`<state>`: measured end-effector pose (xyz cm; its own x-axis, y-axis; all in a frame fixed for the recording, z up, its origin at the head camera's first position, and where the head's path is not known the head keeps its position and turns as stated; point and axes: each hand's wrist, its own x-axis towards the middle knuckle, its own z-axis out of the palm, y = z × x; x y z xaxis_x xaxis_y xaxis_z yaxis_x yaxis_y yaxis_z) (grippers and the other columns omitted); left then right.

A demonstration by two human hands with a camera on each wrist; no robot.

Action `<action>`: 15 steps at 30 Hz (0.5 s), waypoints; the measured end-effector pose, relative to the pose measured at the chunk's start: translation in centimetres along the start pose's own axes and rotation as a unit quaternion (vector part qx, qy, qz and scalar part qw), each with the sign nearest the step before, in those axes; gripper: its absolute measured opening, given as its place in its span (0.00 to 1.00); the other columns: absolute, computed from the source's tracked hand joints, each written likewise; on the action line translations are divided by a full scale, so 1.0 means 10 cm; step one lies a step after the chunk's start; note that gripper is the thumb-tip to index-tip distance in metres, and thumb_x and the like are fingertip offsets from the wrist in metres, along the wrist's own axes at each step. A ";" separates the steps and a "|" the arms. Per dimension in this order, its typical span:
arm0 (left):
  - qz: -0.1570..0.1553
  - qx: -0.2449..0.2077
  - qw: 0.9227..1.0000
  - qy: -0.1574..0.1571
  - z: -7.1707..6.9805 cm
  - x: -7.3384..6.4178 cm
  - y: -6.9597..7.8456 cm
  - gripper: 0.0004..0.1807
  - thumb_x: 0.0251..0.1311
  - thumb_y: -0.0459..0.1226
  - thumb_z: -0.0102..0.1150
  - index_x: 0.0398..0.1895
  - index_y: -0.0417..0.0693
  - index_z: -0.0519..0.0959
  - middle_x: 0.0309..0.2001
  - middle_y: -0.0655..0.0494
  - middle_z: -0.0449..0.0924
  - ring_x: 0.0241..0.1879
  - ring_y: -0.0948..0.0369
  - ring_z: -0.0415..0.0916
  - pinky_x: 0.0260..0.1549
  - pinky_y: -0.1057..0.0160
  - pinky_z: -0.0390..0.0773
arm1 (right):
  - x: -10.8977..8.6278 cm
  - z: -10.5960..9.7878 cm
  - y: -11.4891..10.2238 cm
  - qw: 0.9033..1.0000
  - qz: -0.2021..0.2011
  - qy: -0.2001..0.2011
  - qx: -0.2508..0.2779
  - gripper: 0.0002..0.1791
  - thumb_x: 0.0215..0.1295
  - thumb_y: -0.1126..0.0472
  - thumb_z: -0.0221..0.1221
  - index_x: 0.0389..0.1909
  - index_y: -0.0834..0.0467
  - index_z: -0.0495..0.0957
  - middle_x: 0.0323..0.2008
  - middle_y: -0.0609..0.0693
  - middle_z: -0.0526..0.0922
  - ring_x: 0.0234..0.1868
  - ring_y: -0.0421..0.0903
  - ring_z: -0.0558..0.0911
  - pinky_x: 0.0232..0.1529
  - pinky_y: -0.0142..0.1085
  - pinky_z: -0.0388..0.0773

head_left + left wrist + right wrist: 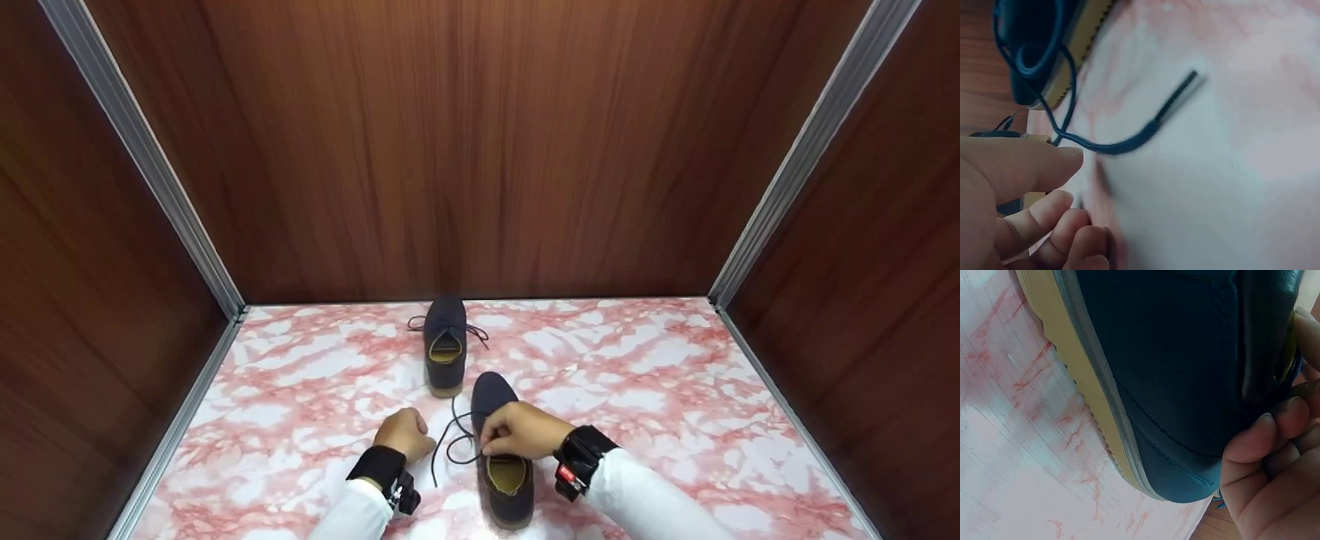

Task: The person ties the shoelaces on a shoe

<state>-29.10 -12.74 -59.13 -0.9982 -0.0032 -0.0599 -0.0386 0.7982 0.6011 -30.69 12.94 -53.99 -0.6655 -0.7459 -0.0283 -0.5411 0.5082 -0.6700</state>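
A dark navy lace-up shoe [511, 511] with a yellowish lining rests on the floor, toe pointing away from me. My right hand [525, 429] is over its lacing, thumb and fingertips pinching the shoelace at the opening; in the right wrist view curled fingers [1249, 439] lie against the dark upper. From there the shoelace [1123, 147] loops out to the left, with a loose end. Left of the shoe hovers my left hand [405, 435], close beside that end. Its thumb stands apart from its loosely curled fingers in the left wrist view, and nothing is between them.
A matching shoe [445, 309] stands farther back, its laces tied in a bow, near the brown wood-grain back wall [480, 165]. Wood-grain panels with metal corner strips [142, 150] enclose the sides. The surface [637, 420] has a pink and white marbled pattern.
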 end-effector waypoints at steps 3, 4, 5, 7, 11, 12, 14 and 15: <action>0.010 0.027 1.000 0.001 0.01 0.02 0.01 0.10 0.42 0.33 0.70 0.20 0.49 0.75 0.23 0.55 0.77 0.26 0.57 0.73 0.29 0.59 0.74 | 0.01 0.00 0.00 1.000 0.000 0.000 0.000 0.03 0.64 0.60 0.72 0.33 0.55 0.89 0.19 0.39 0.75 0.21 0.26 0.68 0.25 0.21 0.64; 0.012 0.033 0.999 0.000 0.02 0.03 0.01 0.09 0.43 0.33 0.69 0.19 0.48 0.75 0.22 0.55 0.77 0.26 0.57 0.73 0.29 0.59 0.74 | 0.01 0.00 0.01 1.000 0.000 0.001 -0.001 0.02 0.64 0.60 0.72 0.33 0.55 0.89 0.19 0.39 0.76 0.21 0.26 0.68 0.25 0.21 0.64; 0.012 0.038 0.999 -0.002 0.02 0.04 0.02 0.09 0.44 0.32 0.68 0.18 0.48 0.75 0.21 0.55 0.77 0.25 0.57 0.73 0.29 0.58 0.75 | 0.01 0.00 0.01 1.000 0.001 0.001 -0.001 0.02 0.64 0.60 0.72 0.33 0.55 0.89 0.19 0.40 0.76 0.21 0.27 0.68 0.25 0.21 0.64; 0.015 0.048 0.999 -0.002 0.02 0.06 0.04 0.09 0.45 0.31 0.67 0.16 0.47 0.76 0.20 0.53 0.79 0.24 0.56 0.74 0.29 0.56 0.77 | 0.01 0.00 0.01 1.000 0.001 0.002 -0.004 0.02 0.64 0.60 0.72 0.33 0.54 0.89 0.19 0.40 0.76 0.21 0.27 0.68 0.25 0.21 0.65; 0.016 0.060 0.998 -0.004 0.05 0.08 0.06 0.08 0.48 0.29 0.64 0.16 0.45 0.78 0.23 0.47 0.84 0.27 0.52 0.80 0.32 0.51 0.81 | 0.01 0.00 0.01 1.000 0.003 0.002 -0.005 0.02 0.64 0.60 0.72 0.32 0.53 0.89 0.19 0.42 0.77 0.21 0.27 0.69 0.25 0.22 0.65; 0.016 0.063 0.998 -0.005 0.05 0.08 0.06 0.08 0.48 0.29 0.64 0.16 0.44 0.78 0.24 0.45 0.84 0.28 0.51 0.81 0.33 0.50 0.82 | 0.01 0.00 0.01 1.000 0.003 0.002 -0.006 0.02 0.64 0.60 0.72 0.32 0.53 0.89 0.19 0.42 0.77 0.21 0.27 0.69 0.25 0.22 0.65; 0.012 0.066 0.998 -0.009 0.06 0.08 0.06 0.07 0.49 0.29 0.63 0.17 0.43 0.79 0.26 0.43 0.86 0.29 0.50 0.82 0.35 0.49 0.83 | 0.01 0.01 0.01 1.000 0.004 0.001 -0.005 0.02 0.63 0.60 0.72 0.32 0.53 0.89 0.19 0.42 0.77 0.21 0.27 0.69 0.25 0.22 0.65; 0.012 0.067 0.998 -0.011 0.05 0.09 0.06 0.07 0.49 0.29 0.63 0.17 0.43 0.80 0.27 0.42 0.86 0.29 0.50 0.82 0.35 0.48 0.83 | 0.01 0.01 0.01 1.000 0.004 0.001 -0.004 0.02 0.63 0.60 0.72 0.32 0.53 0.89 0.19 0.41 0.77 0.21 0.27 0.69 0.25 0.22 0.65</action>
<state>-29.96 -11.90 -59.23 -0.9974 0.0282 -0.0659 -0.0078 0.8708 0.4916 -30.79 12.90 -54.15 -0.6712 -0.7406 -0.0318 -0.5396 0.5175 -0.6641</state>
